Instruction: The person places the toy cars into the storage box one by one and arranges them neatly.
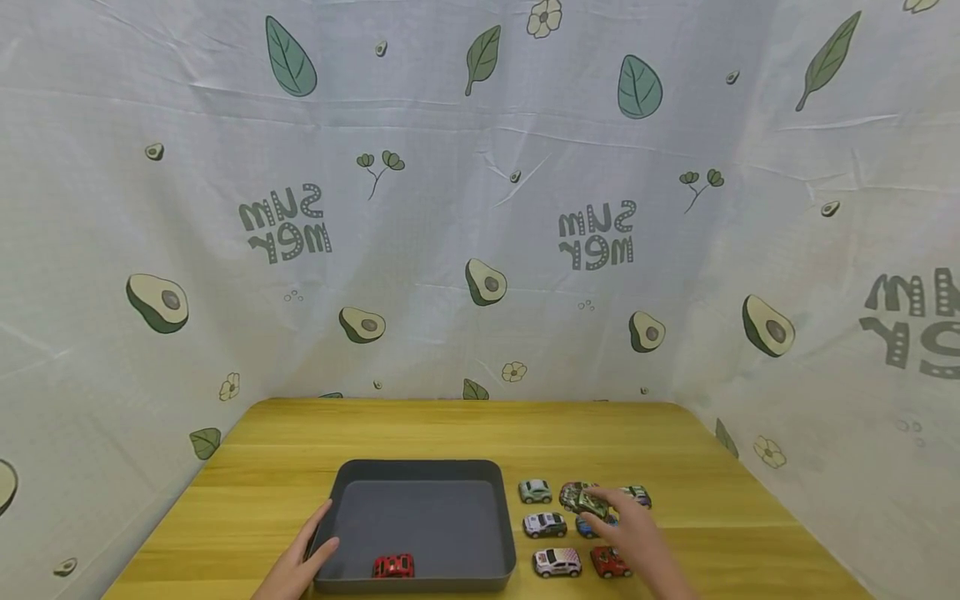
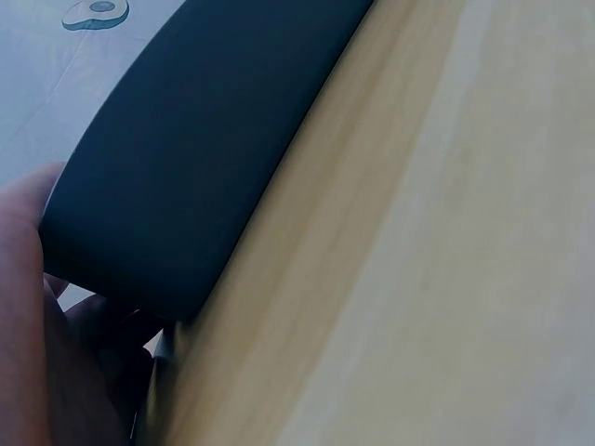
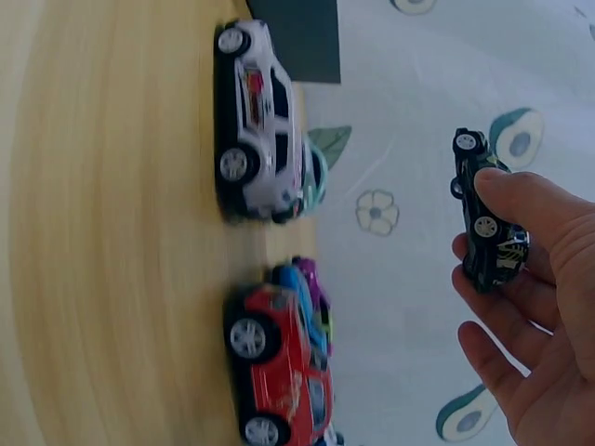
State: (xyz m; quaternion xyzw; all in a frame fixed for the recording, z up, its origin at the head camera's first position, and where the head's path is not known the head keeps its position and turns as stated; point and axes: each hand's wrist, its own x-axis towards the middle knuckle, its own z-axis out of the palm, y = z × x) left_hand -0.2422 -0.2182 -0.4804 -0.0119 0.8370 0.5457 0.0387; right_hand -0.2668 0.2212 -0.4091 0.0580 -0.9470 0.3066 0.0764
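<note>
My right hand point(image 1: 633, 533) pinches a dark green patterned toy car point(image 3: 490, 223) between thumb and fingers. The right wrist view shows that car lifted off the table. At the left, my left hand point(image 1: 295, 565) grips the side wall of a dark grey tray point(image 1: 422, 585), thumb over the rim. In the left wrist view the tray's outer wall point(image 2: 177, 158) hides part of those fingers. A red toy car point(image 1: 393, 566) lies inside the tray near its front wall. Below the right hand are a blue toy car point(image 1: 588, 526) and another red car point(image 1: 608, 562).
Between tray and right hand stand a pale green car point(image 1: 535, 492), a silver-white car point(image 1: 544, 524) and a white-pink car point(image 1: 557, 562). A purple-green car point(image 1: 639, 495) sits behind the right hand. The wooden table point(image 1: 450, 429) meets a printed curtain point(image 1: 420, 333) at the back.
</note>
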